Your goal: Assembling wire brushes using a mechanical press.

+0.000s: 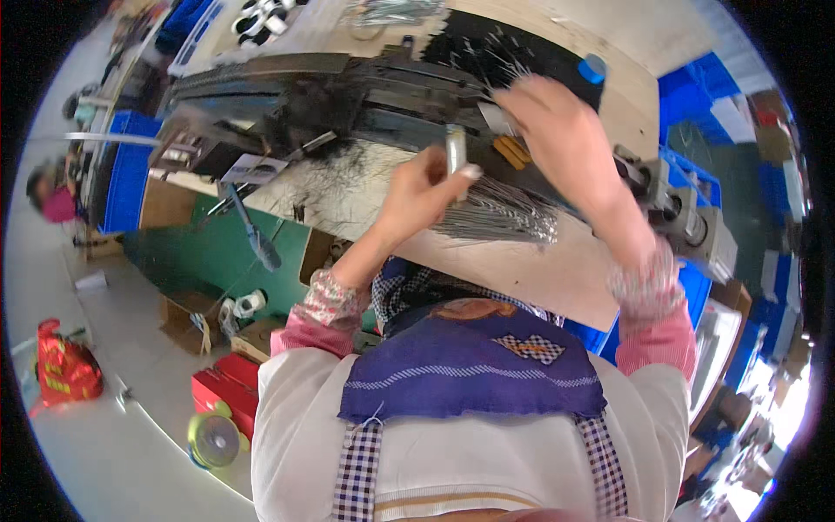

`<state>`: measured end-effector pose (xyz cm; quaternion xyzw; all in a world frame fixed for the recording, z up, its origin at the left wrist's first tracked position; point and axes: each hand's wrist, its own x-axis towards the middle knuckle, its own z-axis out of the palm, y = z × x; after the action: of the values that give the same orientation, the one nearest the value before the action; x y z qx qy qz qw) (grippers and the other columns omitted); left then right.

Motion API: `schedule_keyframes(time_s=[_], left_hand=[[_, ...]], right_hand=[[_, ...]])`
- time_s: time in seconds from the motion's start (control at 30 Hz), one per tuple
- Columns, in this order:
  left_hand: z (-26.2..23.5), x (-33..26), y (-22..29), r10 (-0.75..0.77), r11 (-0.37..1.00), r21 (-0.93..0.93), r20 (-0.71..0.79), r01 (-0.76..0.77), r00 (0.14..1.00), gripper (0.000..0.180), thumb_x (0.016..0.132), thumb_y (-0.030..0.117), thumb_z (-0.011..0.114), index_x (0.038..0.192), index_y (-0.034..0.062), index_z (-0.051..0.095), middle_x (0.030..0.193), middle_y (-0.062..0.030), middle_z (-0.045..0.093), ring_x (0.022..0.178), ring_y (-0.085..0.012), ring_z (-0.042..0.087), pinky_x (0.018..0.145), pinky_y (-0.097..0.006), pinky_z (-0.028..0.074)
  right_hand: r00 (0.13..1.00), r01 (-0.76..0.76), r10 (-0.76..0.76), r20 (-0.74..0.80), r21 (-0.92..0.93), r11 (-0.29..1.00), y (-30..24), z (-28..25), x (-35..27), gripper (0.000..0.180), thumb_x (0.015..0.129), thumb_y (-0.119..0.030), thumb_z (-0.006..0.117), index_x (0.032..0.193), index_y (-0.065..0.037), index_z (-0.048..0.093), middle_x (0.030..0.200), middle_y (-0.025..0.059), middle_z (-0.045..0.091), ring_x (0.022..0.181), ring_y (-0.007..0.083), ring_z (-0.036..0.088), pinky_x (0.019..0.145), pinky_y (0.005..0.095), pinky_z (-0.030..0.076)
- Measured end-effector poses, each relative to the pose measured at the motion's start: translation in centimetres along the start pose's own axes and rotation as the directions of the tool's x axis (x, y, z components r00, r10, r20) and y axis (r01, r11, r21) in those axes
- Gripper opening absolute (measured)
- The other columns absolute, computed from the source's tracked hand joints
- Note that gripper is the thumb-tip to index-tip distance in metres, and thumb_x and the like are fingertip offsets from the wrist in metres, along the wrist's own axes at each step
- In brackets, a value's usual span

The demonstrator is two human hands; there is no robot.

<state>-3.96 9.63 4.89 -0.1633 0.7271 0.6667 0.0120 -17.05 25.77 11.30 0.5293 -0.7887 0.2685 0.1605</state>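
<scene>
My left hand [424, 193] is closed around a small silvery metal tube [456, 153] held upright over the wooden workbench [522, 265]. My right hand [557, 126] is raised just to its right, fingers pinched on thin metal wires [503, 52] that fan out above it. A bundle of thin grey wires [504, 219] lies flat on the bench below both hands. Behind the hands runs a long dark metal machine rail [348, 87].
A grey motor-like machine [687, 222] sits at the bench's right end, with blue crates [696, 87] beyond. A blue bin [129, 174] stands at left. Cardboard boxes, a red toolbox [228, 393] and a red bag [63, 370] lie on the floor. Another person [52, 204] is at far left.
</scene>
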Motion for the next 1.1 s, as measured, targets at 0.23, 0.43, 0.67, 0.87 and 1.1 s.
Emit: schedule_keyframes(time_s=[0.23, 0.43, 0.67, 0.87, 1.1], left_hand=[[-11.6, -0.3, -4.4, -0.181, 0.903, -0.424, -0.518, -0.067, 0.836, 0.049, 0.095, 0.046, 0.048, 0.088, 0.0005, 0.064, 0.057, -0.0024, 0.053, 0.04, -0.0082, 0.04, 0.037, -0.025, 0.025], [-10.6, 0.5, -6.4, -0.089, 0.79, -0.559, -0.511, -0.252, 0.855, 0.024, 0.095, 0.024, 0.055, 0.091, 0.0011, 0.061, 0.06, 0.0008, 0.047, 0.042, -0.0075, 0.034, 0.038, -0.023, 0.022], [3.1, -2.1, 3.2, 0.416, 0.752, -0.5, -0.146, -0.43, 0.898, 0.024, 0.099, 0.025, 0.049, 0.088, 0.0035, 0.053, 0.059, 0.0041, 0.042, 0.048, -0.0033, 0.035, 0.04, -0.02, 0.025], [9.9, 4.6, 4.9, -0.003, 0.735, -0.578, 0.52, 0.354, 0.854, 0.024, 0.097, 0.024, 0.051, 0.084, 0.0045, 0.054, 0.057, 0.0057, 0.035, 0.042, -0.0054, 0.032, 0.039, -0.022, 0.021], [9.7, 4.5, 4.1, -0.024, 0.729, -0.66, 0.241, 0.182, 0.97, 0.022, 0.097, 0.023, 0.052, 0.083, 0.0066, 0.053, 0.057, 0.006, 0.036, 0.042, -0.0057, 0.031, 0.04, -0.022, 0.023]], right_hand=[[0.875, -0.423, 0.463, 0.145, -0.24, 0.874, 3.0, 5.3, -6.1, 0.021, 0.09, -0.02, 0.055, 0.097, -0.001, 0.05, 0.095, 0.0207, 0.057, 0.079, 0.0404, 0.061, 0.068, 0.0458, 0.052], [0.858, -0.432, 0.433, 0.277, -0.067, 0.899, 4.5, 4.0, -6.8, 0.028, 0.092, -0.027, 0.055, 0.091, 0.0, 0.05, 0.092, 0.0201, 0.058, 0.087, 0.0407, 0.058, 0.073, 0.0455, 0.047], [0.852, -0.51, 0.472, 0.228, 0.157, 0.846, -3.2, -8.0, -8.9, 0.015, 0.086, -0.012, 0.063, 0.085, 0.001, 0.056, 0.075, 0.0166, 0.056, 0.069, 0.0315, 0.058, 0.062, 0.0353, 0.046], [0.786, -0.609, 0.617, -0.051, 0.114, 0.785, -3.0, -10.5, -10.1, 0.015, 0.086, -0.012, 0.067, 0.087, 0.0, 0.059, 0.069, 0.0107, 0.059, 0.06, 0.014, 0.057, 0.057, 0.027, 0.045], [0.816, -0.521, 0.547, -0.184, 0.173, 0.836, -0.9, -9.4, -6.1, 0.011, 0.086, -0.012, 0.063, 0.091, -0.002, 0.062, 0.075, 0.0133, 0.065, 0.063, 0.0184, 0.064, 0.058, 0.0277, 0.047]])
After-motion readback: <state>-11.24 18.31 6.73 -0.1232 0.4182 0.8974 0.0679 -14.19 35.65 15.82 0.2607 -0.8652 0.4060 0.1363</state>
